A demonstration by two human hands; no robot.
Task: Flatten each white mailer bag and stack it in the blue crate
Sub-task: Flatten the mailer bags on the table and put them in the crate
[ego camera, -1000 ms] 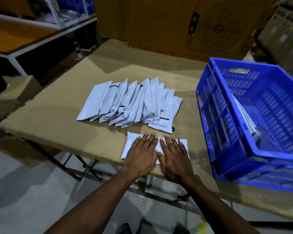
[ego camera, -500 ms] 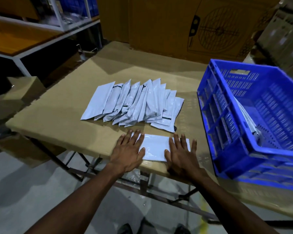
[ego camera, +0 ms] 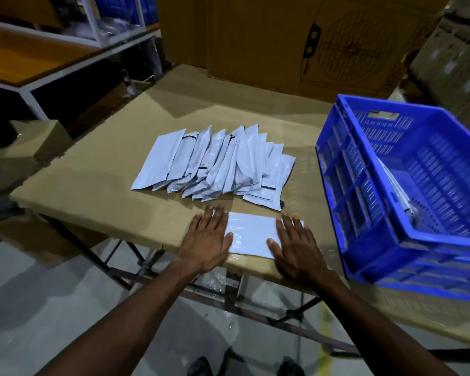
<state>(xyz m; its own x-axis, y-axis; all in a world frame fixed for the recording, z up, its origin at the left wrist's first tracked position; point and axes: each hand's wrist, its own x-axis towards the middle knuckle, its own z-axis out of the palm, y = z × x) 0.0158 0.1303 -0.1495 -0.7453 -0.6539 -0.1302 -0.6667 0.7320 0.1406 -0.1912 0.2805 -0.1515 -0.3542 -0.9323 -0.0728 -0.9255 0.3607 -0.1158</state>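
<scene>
One white mailer bag lies flat near the front edge of the cardboard-covered table. My left hand rests palm down on its left end, fingers spread. My right hand presses flat on its right end. Behind them a fanned pile of several white mailer bags overlaps in a row. The blue crate stands on the table at the right, with a few white bags leaning against its near inner wall.
A large brown cardboard box stands behind the table. A white-framed shelf unit is at the back left. Smaller cardboard boxes sit left of the table. The table's metal legs and grey floor show below.
My hands slid apart from the middle of the bag to its two ends, smoothing it flat. The view has shifted slightly.
</scene>
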